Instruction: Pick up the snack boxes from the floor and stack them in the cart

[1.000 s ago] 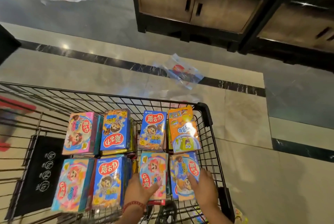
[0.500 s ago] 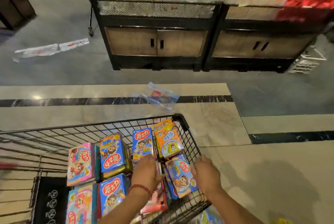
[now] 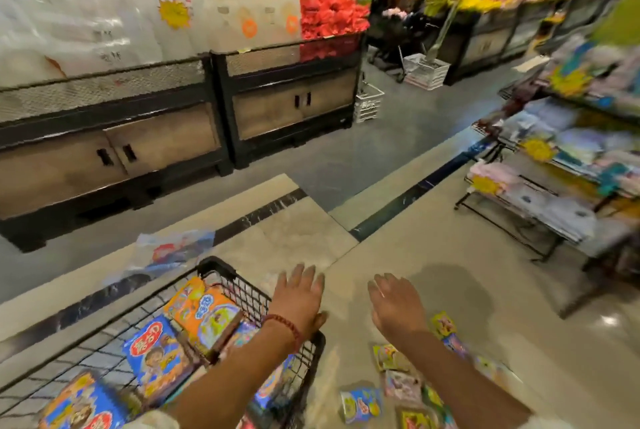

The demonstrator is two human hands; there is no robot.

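Note:
A black wire cart [image 3: 221, 271] at the lower left holds several colourful snack boxes, among them an orange box [image 3: 202, 312] and a blue box [image 3: 156, 356]. Several more snack boxes [image 3: 398, 383] lie scattered on the beige floor at the lower right. My left hand [image 3: 299, 297], with a red bracelet at the wrist, hovers over the cart's right rim with fingers spread, holding nothing. My right hand [image 3: 394, 307] is out over the floor above the scattered boxes, fingers straight and empty.
A clear plastic wrapper [image 3: 173, 250] lies on the floor beyond the cart. Dark display bins [image 3: 287, 106] with white and red packs stand behind. A wire shelf rack [image 3: 540, 193] of goods stands at the right. White baskets [image 3: 369, 102] sit on the grey aisle floor.
Both hands have let go of the boxes in the cart and swung to the right, out over the floor. The view has lifted and turned right; boxes on the floor have come into sight.

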